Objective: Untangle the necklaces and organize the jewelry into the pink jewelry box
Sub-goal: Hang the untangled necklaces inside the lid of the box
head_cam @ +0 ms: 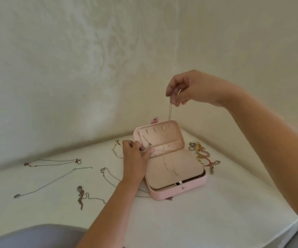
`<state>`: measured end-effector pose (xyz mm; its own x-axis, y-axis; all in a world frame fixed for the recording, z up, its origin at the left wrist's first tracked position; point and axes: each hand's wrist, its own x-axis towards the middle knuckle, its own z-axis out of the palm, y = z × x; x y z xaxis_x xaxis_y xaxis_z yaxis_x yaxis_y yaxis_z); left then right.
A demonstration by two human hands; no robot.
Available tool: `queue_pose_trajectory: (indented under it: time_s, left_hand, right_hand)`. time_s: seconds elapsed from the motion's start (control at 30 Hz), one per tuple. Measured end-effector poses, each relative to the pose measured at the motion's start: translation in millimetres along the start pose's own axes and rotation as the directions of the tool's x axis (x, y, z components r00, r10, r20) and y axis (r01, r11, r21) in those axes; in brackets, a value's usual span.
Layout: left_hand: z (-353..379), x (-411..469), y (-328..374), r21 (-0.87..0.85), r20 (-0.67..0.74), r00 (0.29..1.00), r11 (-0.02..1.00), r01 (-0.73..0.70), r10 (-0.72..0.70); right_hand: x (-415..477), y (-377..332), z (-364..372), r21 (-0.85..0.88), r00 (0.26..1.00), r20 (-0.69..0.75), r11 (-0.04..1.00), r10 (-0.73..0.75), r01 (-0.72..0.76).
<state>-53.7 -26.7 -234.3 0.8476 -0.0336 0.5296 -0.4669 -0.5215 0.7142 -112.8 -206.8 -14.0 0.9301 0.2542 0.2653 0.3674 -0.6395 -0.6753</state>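
The right hand point(191, 88) is raised high over the pink jewelry box point(178, 191), its forearm sloping up from the lower right and the wrist bent so the fingers point(170, 91) point downward. Thumb and fingertips are drawn together in a pinch on a thin chain point(169, 111), which hangs straight down from them; its lower end reaches the top edge of the open lid point(162, 138), directly below the fingertips. The left hand point(136, 158) comes in from the lower left with the forearm low over the white surface point(216, 212). Its fingers are curled against the lid's lower left corner and appear to grip it there, with one fingertip point(151, 151) lying along the hinge line. Just right of those fingers a small necklace point(145, 140) hangs inside the lid. Below and right of them the beige insert panel point(180, 169) lies flat in the box's base with a fine chain point(165, 164) on it. Loose necklaces point(55, 162) lie spread on the surface to the left of the left hand, and a pile of bracelets point(201, 154) sits beyond the box's right side, well below the right fingertips.
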Motion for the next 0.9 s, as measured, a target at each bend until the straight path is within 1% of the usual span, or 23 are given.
queue_pose_trajectory:
  time_s: [0.13,0.23,0.3,0.43,0.63,0.9]
  left_hand:
    - [0.4,0.0,-1.1,-0.011,-0.006,1.0,1.0,-0.008,0.008]
    - [0.1,0.1,-1.0,-0.005,-0.009,1.0,1.0,-0.016,0.016]
    - [0.1,0.2,-1.4,-0.01,-0.015,1.0,1.0,-0.025,0.025]
    - [0.9,1.5,-3.2,-0.002,-0.019,0.999,0.999,-0.046,0.046]
    - [2.2,3.1,-3.3,0.018,-0.022,0.998,0.998,-0.065,0.065]
    - [3.2,2.9,-3.6,0.03,-0.023,0.997,0.997,-0.07,0.07]
  right_hand:
    - [31.8,-10.7,3.7,0.142,1.0,0.011,0.99,0.01,-0.011]
    - [51.3,-16.2,6.8,0.319,0.998,0.052,0.947,0.034,-0.049]
    - [62.4,-17.3,9.2,0.376,0.997,0.066,0.925,0.032,-0.054]
    - [78.9,-13.2,15.2,0.296,0.996,0.085,0.955,-0.021,-0.005]
    - [93.9,-0.3,21.5,0.138,0.993,0.107,0.99,-0.042,0.027]
    - [106.4,5.0,28.1,0.074,0.987,0.145,0.995,-0.072,0.062]
